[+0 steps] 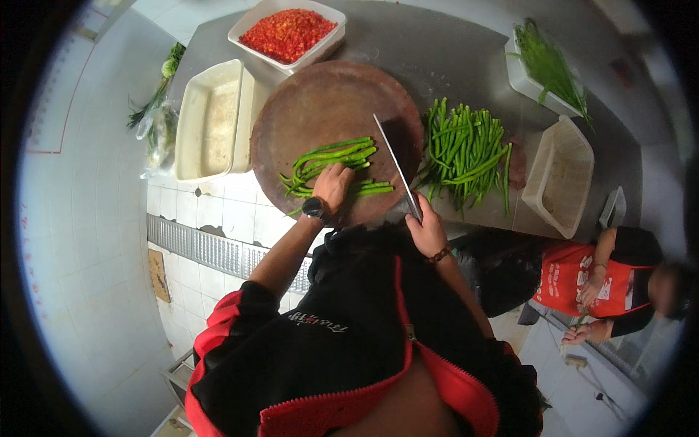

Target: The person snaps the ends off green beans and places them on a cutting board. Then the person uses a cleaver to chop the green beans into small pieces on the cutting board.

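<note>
On a round wooden chopping block [327,104] lies a small bunch of long green beans [333,154]. My left hand [332,185], with a dark watch at the wrist, rests on the beans, its fingers curled over them. My right hand [427,226], wearing a beaded bracelet, is closed around the handle of a kitchen knife [394,158]. The blade points away from me over the right part of the block, to the right of the bean ends and apart from them. A larger pile of long green beans [464,147] lies on the metal table just right of the block.
A white tub of chopped red chillies [288,35] stands behind the block, an off-white tub [218,120] at its left. Farther right are a tub of thin greens [551,65] and a plastic basket [560,177]. A person in a red apron [565,278] stands at the right.
</note>
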